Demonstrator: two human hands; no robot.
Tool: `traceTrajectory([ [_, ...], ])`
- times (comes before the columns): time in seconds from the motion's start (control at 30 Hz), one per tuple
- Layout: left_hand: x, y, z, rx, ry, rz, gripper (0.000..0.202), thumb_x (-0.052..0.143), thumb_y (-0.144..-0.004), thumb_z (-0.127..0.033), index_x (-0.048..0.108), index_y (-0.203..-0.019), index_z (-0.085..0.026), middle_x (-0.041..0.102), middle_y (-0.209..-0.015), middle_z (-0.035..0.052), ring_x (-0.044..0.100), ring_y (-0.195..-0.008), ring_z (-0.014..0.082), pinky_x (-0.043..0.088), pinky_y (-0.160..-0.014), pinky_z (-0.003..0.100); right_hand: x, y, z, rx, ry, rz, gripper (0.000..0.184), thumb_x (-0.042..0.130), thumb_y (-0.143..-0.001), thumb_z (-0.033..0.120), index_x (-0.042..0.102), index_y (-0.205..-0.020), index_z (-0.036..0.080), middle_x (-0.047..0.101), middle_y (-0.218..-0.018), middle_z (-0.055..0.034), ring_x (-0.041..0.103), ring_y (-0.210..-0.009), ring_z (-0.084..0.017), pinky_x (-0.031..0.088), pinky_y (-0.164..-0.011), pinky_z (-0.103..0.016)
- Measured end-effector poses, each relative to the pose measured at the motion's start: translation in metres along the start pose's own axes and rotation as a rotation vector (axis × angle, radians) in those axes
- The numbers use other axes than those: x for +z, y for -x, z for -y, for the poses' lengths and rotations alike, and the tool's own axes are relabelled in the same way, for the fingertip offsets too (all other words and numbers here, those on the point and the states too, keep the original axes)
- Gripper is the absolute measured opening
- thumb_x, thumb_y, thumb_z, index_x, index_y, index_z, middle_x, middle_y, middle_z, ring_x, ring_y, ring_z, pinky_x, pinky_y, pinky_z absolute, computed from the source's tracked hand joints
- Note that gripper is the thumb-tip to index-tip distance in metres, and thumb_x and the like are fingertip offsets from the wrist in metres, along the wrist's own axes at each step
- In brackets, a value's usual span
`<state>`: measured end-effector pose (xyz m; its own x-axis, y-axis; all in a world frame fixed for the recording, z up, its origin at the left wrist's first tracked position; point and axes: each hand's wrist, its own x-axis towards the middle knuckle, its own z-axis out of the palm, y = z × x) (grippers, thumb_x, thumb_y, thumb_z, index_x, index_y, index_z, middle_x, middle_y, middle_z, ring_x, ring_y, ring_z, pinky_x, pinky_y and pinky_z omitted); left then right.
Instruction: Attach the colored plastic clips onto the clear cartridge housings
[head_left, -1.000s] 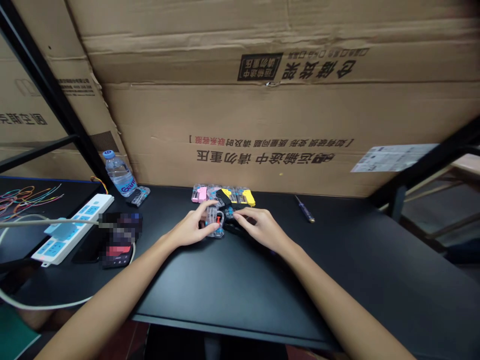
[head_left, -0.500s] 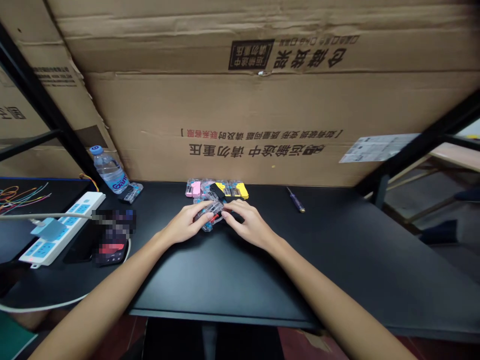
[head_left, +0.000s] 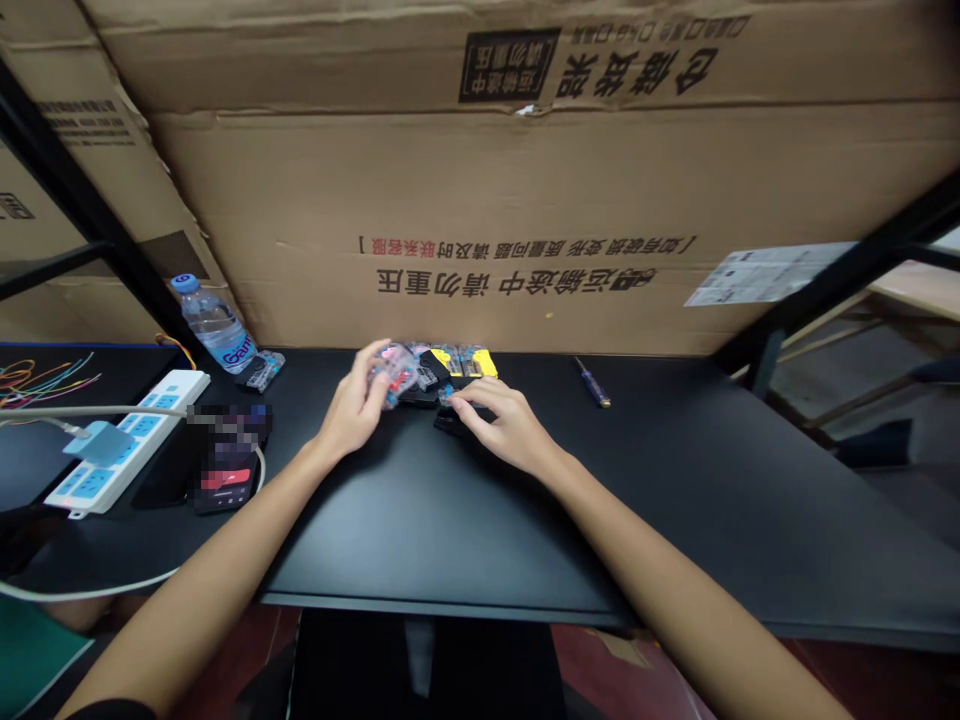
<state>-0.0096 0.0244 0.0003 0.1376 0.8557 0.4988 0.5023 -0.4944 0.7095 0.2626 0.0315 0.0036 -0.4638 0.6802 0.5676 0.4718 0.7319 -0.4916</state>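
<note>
My left hand (head_left: 354,400) is closed on a clear plastic device (head_left: 396,378) with red and blue parts inside, held just above the tabletop and blurred by motion. Apart from it, to the right, my right hand (head_left: 499,415) has its thumb and fingers bent together over a small black piece (head_left: 450,420); the fingertips hide most of it, along with a bit of blue. Behind the hands, against the cardboard, stand similar clear devices with yellow parts (head_left: 480,362). A black item (head_left: 420,396) lies between the hands.
At the left are a water bottle (head_left: 214,322), another small clear device (head_left: 262,370), a white power strip (head_left: 131,440) and a phone (head_left: 225,480) with a cable. A screwdriver (head_left: 592,383) lies to the right. A cardboard sheet (head_left: 450,190) closes off the back.
My hands have drawn apart. My left hand has carried the clear device up and to the left, while my right hand stays near the black piece. The view has tilted slightly downward.
</note>
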Motion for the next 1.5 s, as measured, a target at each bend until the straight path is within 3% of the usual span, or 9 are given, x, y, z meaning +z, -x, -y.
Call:
traceTrajectory([
  [0.07, -0.009, -0.006, 0.007, -0.049, -0.105, -0.153, 0.044, 0.042, -0.110, -0.030, 0.049, -0.153, -0.026, 0.066, -0.144, 0.0117, 0.067, -0.128, 0.0254, 0.053, -0.114, 0.044, 0.000, 0.000, -0.002, 0.010, 0.006, -0.003, 0.034, 0.054, -0.110, 0.041, 0.079, -0.095, 0.025, 0.080, -0.092, -0.0093, 0.072, -0.089, -0.028, 0.057, -0.090, -0.047],
  [0.13, -0.018, -0.010, 0.014, -0.129, -0.240, -0.171, 0.037, 0.044, -0.108, -0.028, 0.060, -0.140, -0.027, 0.062, -0.146, 0.0111, 0.068, -0.126, 0.0272, 0.055, -0.113, 0.046, 0.001, 0.000, -0.003, 0.008, 0.006, -0.006, 0.033, 0.054, -0.110, 0.040, 0.079, -0.095, 0.025, 0.079, -0.091, -0.0092, 0.072, -0.089, -0.028, 0.057, -0.090, -0.046],
  [0.33, -0.025, -0.008, 0.031, -0.315, -0.568, -0.004, 0.043, 0.054, -0.103, -0.031, 0.062, -0.145, -0.028, 0.053, -0.158, 0.0132, 0.070, -0.124, 0.0358, 0.059, -0.107, 0.054, 0.003, -0.001, -0.001, -0.010, -0.010, -0.007, 0.030, 0.056, -0.109, 0.037, 0.078, -0.094, 0.023, 0.079, -0.090, -0.0095, 0.073, -0.088, -0.028, 0.057, -0.089, -0.046],
  [0.5, -0.020, -0.005, 0.043, -0.314, -0.745, 0.115, 0.052, 0.060, -0.103, -0.039, 0.060, -0.150, -0.019, 0.032, -0.175, 0.0240, 0.039, -0.156, 0.0477, 0.042, -0.120, 0.069, 0.002, -0.002, -0.004, -0.010, -0.001, -0.016, 0.031, 0.056, -0.109, 0.037, 0.077, -0.092, 0.023, 0.079, -0.088, -0.0091, 0.073, -0.085, -0.027, 0.057, -0.087, -0.045],
  [0.6, -0.021, -0.004, 0.041, -0.295, -0.768, 0.121, 0.053, 0.057, -0.104, -0.041, 0.059, -0.152, -0.018, 0.025, -0.179, 0.0234, 0.032, -0.160, 0.0477, 0.040, -0.121, 0.070, -0.003, -0.003, -0.007, 0.004, 0.013, -0.023, 0.032, 0.054, -0.109, 0.038, 0.078, -0.093, 0.023, 0.080, -0.090, -0.0091, 0.073, -0.085, -0.027, 0.057, -0.085, -0.043],
  [0.83, -0.022, -0.002, 0.036, -0.224, -0.791, 0.232, 0.054, 0.050, -0.106, -0.047, 0.060, -0.153, -0.023, 0.050, -0.167, 0.0159, 0.043, -0.154, 0.0419, 0.048, -0.118, 0.064, -0.015, -0.001, -0.009, 0.033, 0.088, 0.064, 0.024, 0.063, -0.103, 0.039, 0.080, -0.096, 0.023, 0.077, -0.089, -0.0066, 0.066, -0.069, -0.020, 0.051, -0.070, -0.035],
  [1.17, -0.020, -0.005, 0.059, -0.248, -0.746, 0.290, 0.059, 0.037, -0.112, -0.043, 0.047, -0.165, -0.022, 0.024, -0.183, 0.0091, 0.014, -0.171, 0.0349, 0.026, -0.133, 0.064, -0.004, 0.006, -0.014, 0.019, 0.135, 0.267, 0.017, 0.071, -0.101, 0.038, 0.080, -0.104, 0.024, 0.070, -0.101, -0.0061, 0.068, -0.082, -0.020, 0.053, -0.077, -0.033],
  [1.4, -0.018, -0.007, 0.058, -0.260, -0.718, 0.242, 0.058, 0.040, -0.111, -0.039, 0.046, -0.166, -0.021, 0.020, -0.183, 0.0123, 0.010, -0.171, 0.0367, 0.021, -0.134, 0.068, 0.002, 0.005, -0.012, 0.004, 0.059, 0.204, 0.023, 0.066, -0.104, 0.041, 0.079, -0.100, 0.022, 0.069, -0.097, -0.0065, 0.063, -0.074, -0.018, 0.051, -0.070, -0.032],
  [1.5, -0.019, -0.008, 0.041, -0.165, -0.671, 0.106, 0.055, 0.040, -0.110, -0.031, 0.049, -0.163, -0.018, 0.023, -0.183, 0.0124, 0.007, -0.171, 0.0379, 0.014, -0.136, 0.066, 0.004, 0.003, -0.007, -0.001, -0.017, 0.145, 0.027, 0.065, -0.104, 0.044, 0.077, -0.096, 0.022, 0.069, -0.089, -0.0057, 0.060, -0.068, -0.017, 0.050, -0.066, -0.032],
])
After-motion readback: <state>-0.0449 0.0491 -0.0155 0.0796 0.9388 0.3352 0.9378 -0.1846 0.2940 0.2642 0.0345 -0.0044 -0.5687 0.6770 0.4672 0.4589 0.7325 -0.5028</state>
